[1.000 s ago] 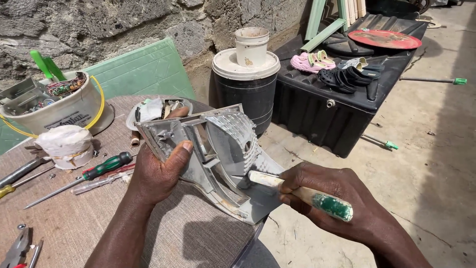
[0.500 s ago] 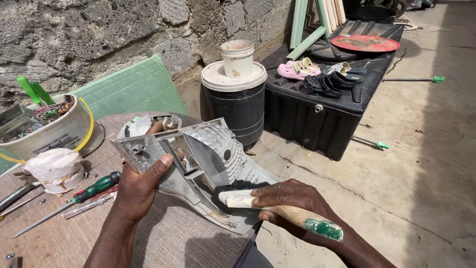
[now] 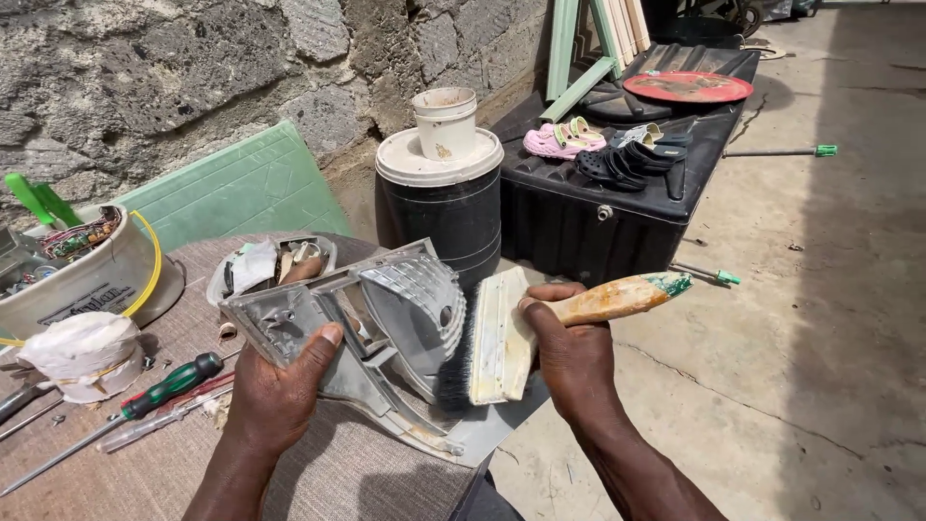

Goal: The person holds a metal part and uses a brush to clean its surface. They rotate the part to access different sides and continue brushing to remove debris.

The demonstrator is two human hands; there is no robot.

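The left hand (image 3: 275, 396) is closed around the near end of a grey moulded plastic housing (image 3: 371, 328), thumb pressed on its upper face. The housing is held tilted above the right edge of the round worktop (image 3: 328, 473), its lower end reaching past that edge.

The right hand (image 3: 569, 352) is wrapped around the wooden handle of a wide paintbrush (image 3: 506, 333). The handle tip, stained green, points away to the right. The dark bristles touch the ribbed right side of the housing.

On the worktop, toward its left edge, lie a green-handled screwdriver (image 3: 169, 383) and a white wad of wrapped material (image 3: 82, 352). A cream bucket (image 3: 92, 280) holding wires and small parts stands near the far left edge. A shallow dish (image 3: 270, 265) with scraps sits behind the housing, near the far edge.

Beyond the worktop, on the floor, a black drum (image 3: 453, 217) carries a white tub (image 3: 444, 123) on its lid. Beside it, a black crate (image 3: 617, 207) carries pink and dark sandals.
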